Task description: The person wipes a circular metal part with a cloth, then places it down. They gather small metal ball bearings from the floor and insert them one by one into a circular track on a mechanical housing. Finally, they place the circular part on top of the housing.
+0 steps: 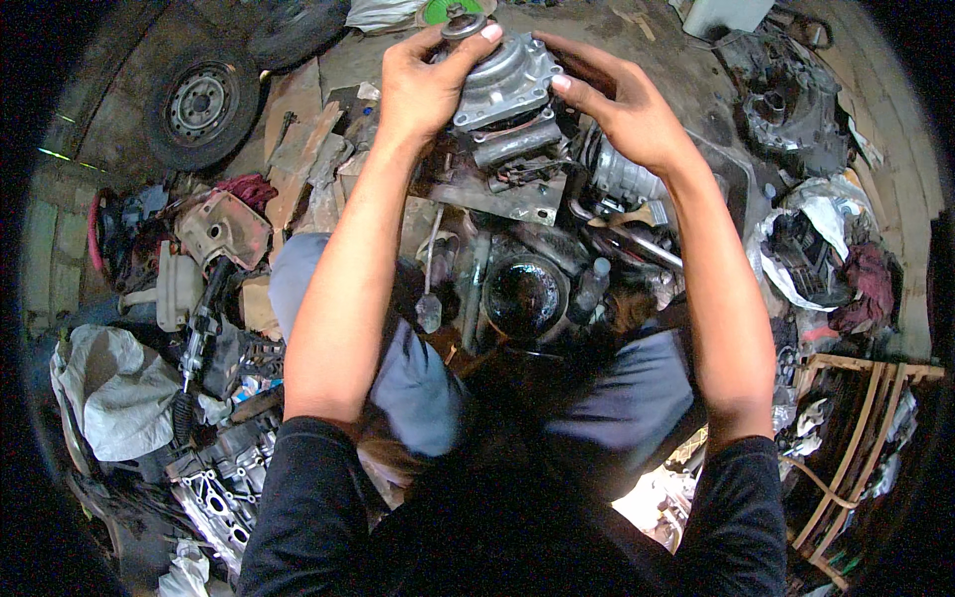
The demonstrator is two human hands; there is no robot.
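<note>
Ahead of me is a grey cast-metal housing (509, 88) with a bolt-holed flange. A round metal piece with a stub (464, 26) sits at its upper left. My left hand (426, 85) is closed on the housing's left side, its thumb lying up against the round piece. On the opposite side, my right hand (627, 111) grips the flange edge with its thumb, its other fingers partly hidden behind. Just below the housing are a metal cylinder (519, 145) and a flat metal plate (492, 191); whether they join the housing I cannot tell.
A round pan of dark liquid (525, 297) lies between my knees. A finned metal unit (625, 171) is near my right wrist. A wheel (202, 105) stands far left, a large casing (791, 104) far right. An engine head (221, 502) and wooden frame (846, 468) flank me.
</note>
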